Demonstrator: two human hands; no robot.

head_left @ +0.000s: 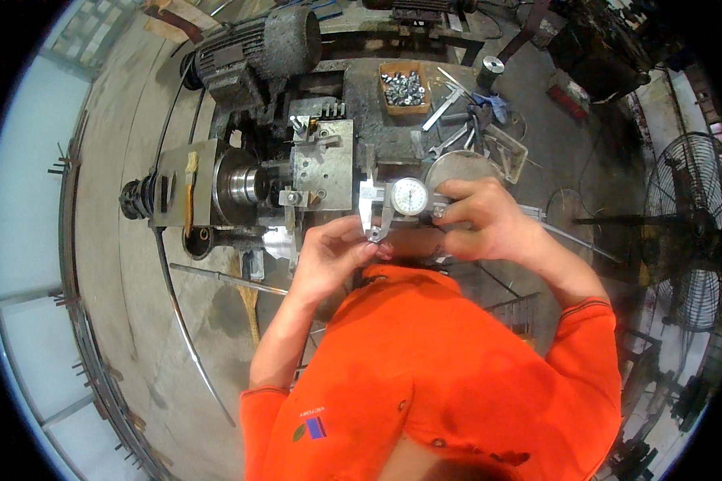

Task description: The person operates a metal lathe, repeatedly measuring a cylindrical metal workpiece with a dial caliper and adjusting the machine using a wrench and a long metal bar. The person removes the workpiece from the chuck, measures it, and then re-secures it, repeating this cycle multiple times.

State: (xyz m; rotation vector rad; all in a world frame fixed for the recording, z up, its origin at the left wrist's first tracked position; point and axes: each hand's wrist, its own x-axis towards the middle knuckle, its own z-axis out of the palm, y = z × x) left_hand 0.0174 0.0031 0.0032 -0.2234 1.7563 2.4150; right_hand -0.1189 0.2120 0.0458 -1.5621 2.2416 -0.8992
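Observation:
A dial caliper (pixel 409 197) with a round white face is held in front of my chest. Gripping it from the right side is my right hand (pixel 489 218), thumb and fingers closed on its beam. A small metal part (pixel 375 234), which looks like a nut or ring, sits at the caliper's jaws. The fingertips of my left hand (pixel 329 255) pinch this part from below. The part is too small to make out its exact shape.
Just beyond my hands stands a lathe-like machine with a spindle chuck (pixel 241 186), a tool slide plate (pixel 329 164) and an electric motor (pixel 257 48). A box of small metal parts (pixel 405 88), another caliper (pixel 449 106) and wrenches (pixel 457 136) lie on the bench. A fan (pixel 690 232) stands at right.

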